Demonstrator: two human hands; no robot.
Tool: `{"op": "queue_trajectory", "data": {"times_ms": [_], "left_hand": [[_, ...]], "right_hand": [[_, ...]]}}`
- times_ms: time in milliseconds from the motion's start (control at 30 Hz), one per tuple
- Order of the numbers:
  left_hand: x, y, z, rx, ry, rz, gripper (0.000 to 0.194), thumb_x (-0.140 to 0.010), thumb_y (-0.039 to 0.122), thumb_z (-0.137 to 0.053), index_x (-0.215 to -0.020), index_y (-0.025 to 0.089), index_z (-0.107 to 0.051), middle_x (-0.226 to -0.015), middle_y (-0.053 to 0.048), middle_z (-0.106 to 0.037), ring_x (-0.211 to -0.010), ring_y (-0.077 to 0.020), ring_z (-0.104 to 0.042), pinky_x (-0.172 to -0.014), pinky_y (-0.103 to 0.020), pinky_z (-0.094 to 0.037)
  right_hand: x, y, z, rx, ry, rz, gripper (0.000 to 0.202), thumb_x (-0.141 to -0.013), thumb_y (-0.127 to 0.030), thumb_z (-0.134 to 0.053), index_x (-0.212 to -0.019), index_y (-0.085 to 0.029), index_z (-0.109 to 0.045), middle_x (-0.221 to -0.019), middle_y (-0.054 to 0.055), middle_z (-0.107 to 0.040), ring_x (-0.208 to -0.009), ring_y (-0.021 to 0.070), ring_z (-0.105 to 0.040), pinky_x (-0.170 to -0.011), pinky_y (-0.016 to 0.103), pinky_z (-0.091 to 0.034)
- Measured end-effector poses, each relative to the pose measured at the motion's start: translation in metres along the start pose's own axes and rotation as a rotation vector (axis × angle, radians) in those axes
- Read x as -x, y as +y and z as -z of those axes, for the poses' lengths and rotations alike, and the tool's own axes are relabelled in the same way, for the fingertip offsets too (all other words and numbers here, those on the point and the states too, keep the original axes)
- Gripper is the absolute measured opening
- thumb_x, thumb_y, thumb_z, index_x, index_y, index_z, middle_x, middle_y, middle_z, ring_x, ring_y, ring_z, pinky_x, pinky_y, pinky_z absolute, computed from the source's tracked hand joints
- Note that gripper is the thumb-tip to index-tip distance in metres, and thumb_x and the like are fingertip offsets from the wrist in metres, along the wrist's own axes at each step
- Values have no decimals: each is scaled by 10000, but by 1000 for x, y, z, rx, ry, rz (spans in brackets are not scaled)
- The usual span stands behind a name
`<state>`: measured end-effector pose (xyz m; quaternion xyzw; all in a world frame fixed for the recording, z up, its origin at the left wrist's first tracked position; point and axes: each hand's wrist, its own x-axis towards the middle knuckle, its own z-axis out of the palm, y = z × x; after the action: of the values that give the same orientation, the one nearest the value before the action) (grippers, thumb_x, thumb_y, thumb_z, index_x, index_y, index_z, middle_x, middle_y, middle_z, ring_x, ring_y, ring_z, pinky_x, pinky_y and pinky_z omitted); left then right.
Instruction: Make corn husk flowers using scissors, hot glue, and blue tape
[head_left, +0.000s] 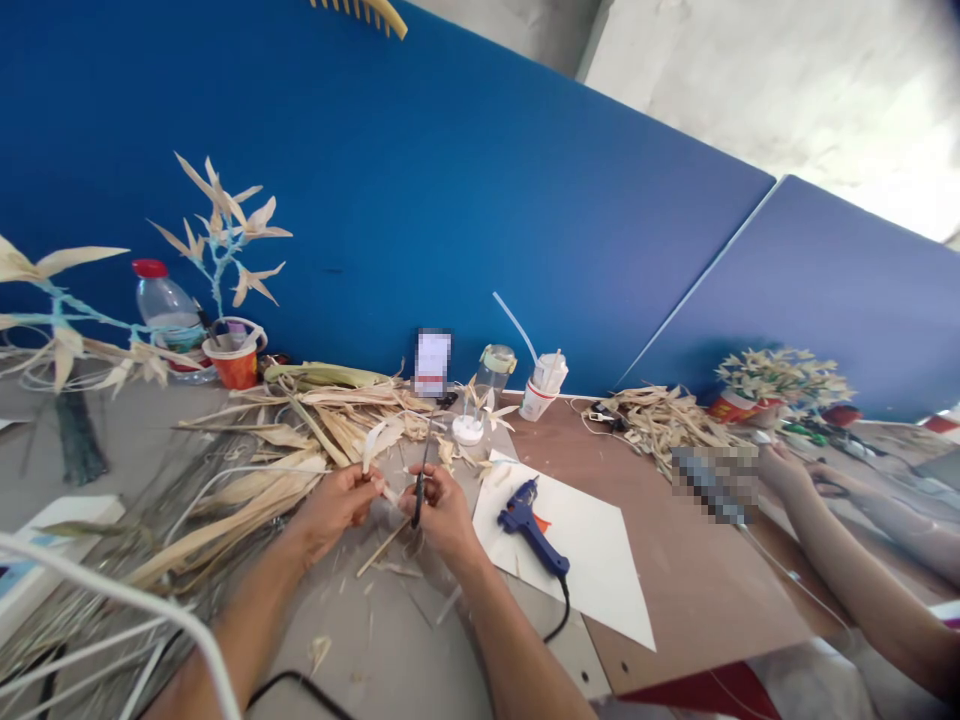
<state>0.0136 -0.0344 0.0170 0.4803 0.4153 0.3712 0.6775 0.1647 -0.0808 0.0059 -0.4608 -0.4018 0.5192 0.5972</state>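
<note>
My left hand pinches a pale strip of dried corn husk between thumb and fingertips. Close beside it, my right hand is closed around black-handled scissors, their blades pointing up and away from me. A thin stalk lies on the table just below the hands. To the right, a blue hot glue gun rests on a white sheet. Left of my hands spreads a heap of dry husks. Whether the blades touch the strip, I cannot tell.
Along the blue partition stand a phone, a clear jar, a cup, a bottle and a red pot with a husk-flower branch. White cable crosses the front left. A co-worker's arms reach in at right.
</note>
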Motion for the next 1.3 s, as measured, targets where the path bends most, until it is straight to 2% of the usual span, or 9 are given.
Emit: {"op": "queue_trajectory", "data": {"times_ms": [133,300,433,567,733,900,1067,1300], "left_hand": [[-1,-4,1,32,-41,31,403,-582,473,-789,-707,154,-576,-444,106,-330,-393,-41,-233,-413,-206,-170],[-4,-11,3,48,-37,35,408,-570,445,-807,-737,131,-608,-495,85,-391,-418,-36,-250,-415,-199,-188],[-7,-12,5,91,-10,13,360,-614,429,-781,-721,140,-596,-461,108,-330,-392,-29,-198,-396,-193,-162],[-9,-5,11,162,79,-44,362,-598,405,-795,-719,161,-556,-451,121,-331,-368,-22,-197,-379,-178,-151],[-9,3,17,195,203,-132,396,-565,403,-813,-727,160,-546,-455,118,-367,-364,-14,-227,-371,-160,-167],[-10,3,19,229,282,-179,417,-539,390,-827,-757,164,-553,-454,121,-373,-358,-12,-237,-368,-155,-166],[-12,2,21,260,310,-188,426,-538,379,-832,-780,160,-557,-466,113,-409,-356,-9,-235,-367,-157,-178],[-11,3,19,276,291,-175,431,-536,380,-836,-773,164,-549,-459,116,-403,-351,-10,-235,-367,-160,-179]], "right_hand": [[0,-1,-1,28,37,-14,406,-559,-223,-710,-919,-183,-528,-582,-77,-558,-506,89,-495,-488,198,-376],[0,2,-2,97,54,19,379,-595,-241,-681,-938,-182,-531,-626,-59,-556,-547,104,-507,-518,214,-382],[2,6,-1,178,0,26,408,-608,-270,-687,-979,-181,-542,-617,-59,-527,-548,108,-478,-526,226,-371],[6,0,4,294,-102,11,355,-623,-304,-705,-938,-181,-597,-634,-47,-506,-575,111,-464,-537,229,-361],[10,-9,11,385,-243,-97,237,-644,-310,-721,-819,-175,-637,-575,-58,-460,-536,91,-425,-529,220,-346],[11,-14,13,385,-314,-188,271,-664,-353,-715,-838,-161,-638,-538,-61,-474,-488,87,-436,-498,217,-340],[12,-18,13,398,-354,-231,278,-650,-368,-727,-805,-154,-643,-505,-61,-489,-462,85,-446,-488,216,-345],[12,-18,17,339,-433,-275,320,-633,-403,-740,-796,-142,-653,-483,-60,-503,-441,73,-442,-471,201,-322]]}}
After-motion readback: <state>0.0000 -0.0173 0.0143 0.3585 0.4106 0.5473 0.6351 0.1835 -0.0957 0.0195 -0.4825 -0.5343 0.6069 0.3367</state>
